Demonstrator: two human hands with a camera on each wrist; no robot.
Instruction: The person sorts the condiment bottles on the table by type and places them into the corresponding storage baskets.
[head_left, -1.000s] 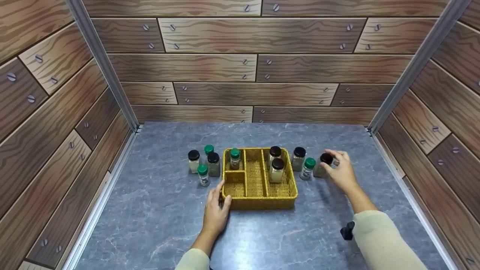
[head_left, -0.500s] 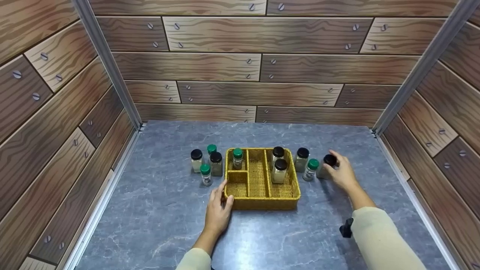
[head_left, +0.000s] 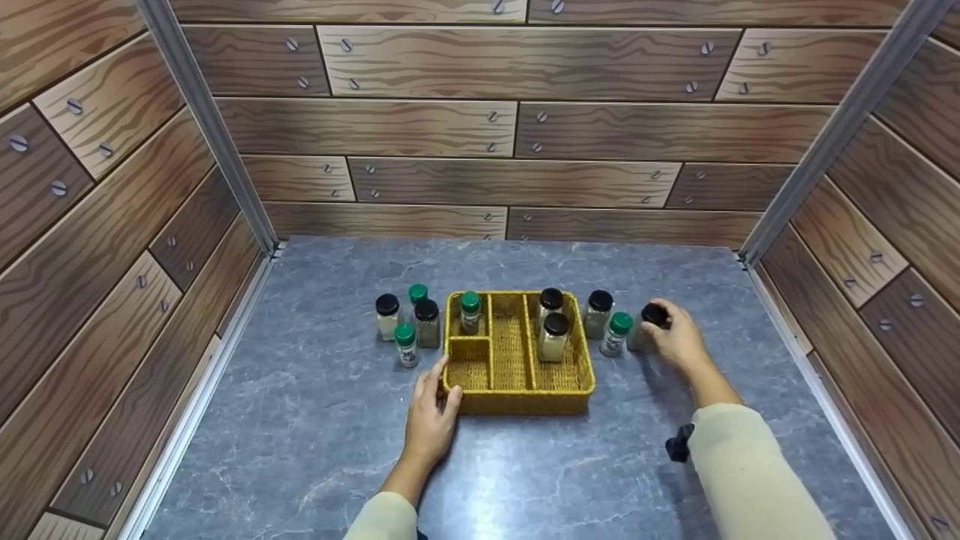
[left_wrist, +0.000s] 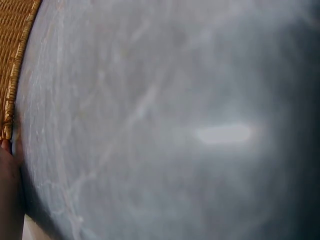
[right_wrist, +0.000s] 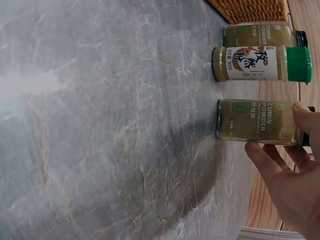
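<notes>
My right hand (head_left: 681,339) pinches a black-capped cumin powder jar (right_wrist: 255,121) near its cap, thumb on one side and fingers on the other. The jar is upright, at the right end of the right-hand group. My left hand (head_left: 429,429) rests at the front left corner of a woven divided basket (head_left: 525,404), its fingers along the left wall and thumb at the front. In the back left compartment stands a green-capped jar (head_left: 470,315). Two black-capped jars, one pale (head_left: 553,345) and one behind it (head_left: 550,300), stand in the right compartment.
Between basket and right hand stand a green-capped cumin jar (right_wrist: 252,63) and another black-capped cumin powder jar (head_left: 598,315). Left of the basket is a cluster of several jars (head_left: 406,349) with green and black caps. Wood-patterned walls (head_left: 435,127) enclose the grey marbled table (head_left: 300,420).
My right fingers have drawn in closer around the black-capped jar, and the forearm has shifted slightly left. The left hand stays at the basket corner. The head view has shifted a little.
</notes>
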